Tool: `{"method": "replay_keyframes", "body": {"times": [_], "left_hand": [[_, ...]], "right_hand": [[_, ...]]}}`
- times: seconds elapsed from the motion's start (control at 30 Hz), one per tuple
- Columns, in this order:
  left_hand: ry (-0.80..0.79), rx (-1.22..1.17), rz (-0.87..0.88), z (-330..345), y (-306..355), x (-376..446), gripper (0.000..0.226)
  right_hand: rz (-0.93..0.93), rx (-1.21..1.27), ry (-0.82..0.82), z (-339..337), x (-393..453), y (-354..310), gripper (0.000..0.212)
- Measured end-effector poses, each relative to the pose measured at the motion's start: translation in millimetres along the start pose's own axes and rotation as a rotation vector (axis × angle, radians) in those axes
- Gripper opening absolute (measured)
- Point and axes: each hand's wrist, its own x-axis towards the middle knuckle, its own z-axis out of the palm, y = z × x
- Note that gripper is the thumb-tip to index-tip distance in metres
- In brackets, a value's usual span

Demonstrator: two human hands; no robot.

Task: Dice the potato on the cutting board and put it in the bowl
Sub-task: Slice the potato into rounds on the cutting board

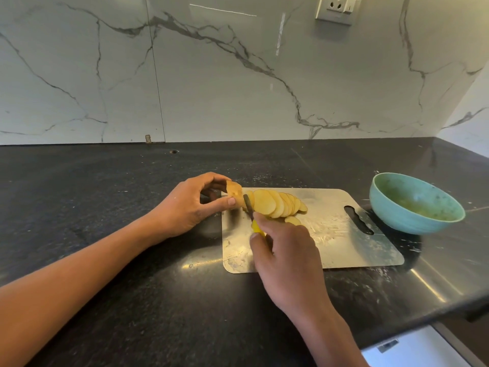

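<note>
A steel cutting board (344,242) lies on the black counter. On its far left part, a row of round potato slices (275,203) leans to the right. My left hand (190,205) pinches the uncut potato end (234,193) at the board's left edge. My right hand (285,250) grips a knife with a yellow handle (256,227); its dark blade (248,202) sits between the potato end and the slices. A teal bowl (415,203) stands just right of the board, with yellowish bits inside.
The black stone counter (132,207) runs back to a marble wall (238,75); its front edge drops off at lower right. A wall socket (336,9) is mounted high at the upper right. A small hole (173,151) marks the counter near the wall.
</note>
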Motion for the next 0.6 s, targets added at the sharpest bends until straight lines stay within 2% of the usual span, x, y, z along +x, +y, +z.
{"method": "replay_keyframes", "body": {"times": [0.13, 0.27, 0.43, 0.6], "left_hand": [[-0.042, 0.061, 0.012, 0.3, 0.6, -1.1, 0.062], [-0.044, 0.078, 0.026, -0.6, -1.2, 0.1, 0.067], [-0.038, 0.078, 0.039, -0.7, -3.5, 0.5, 0.068], [-0.023, 0.090, 0.037, -1.1, -4.2, 1.1, 0.067]], "right_hand": [[0.105, 0.230, 0.068, 1.0, 2.8, 10.5, 0.042], [0.124, 0.297, 0.092, 0.7, 3.3, 14.8, 0.043], [0.105, 0.226, 0.140, 0.7, 2.7, 14.0, 0.043], [0.001, 0.037, 0.088, 2.2, 2.5, 5.1, 0.047]]}}
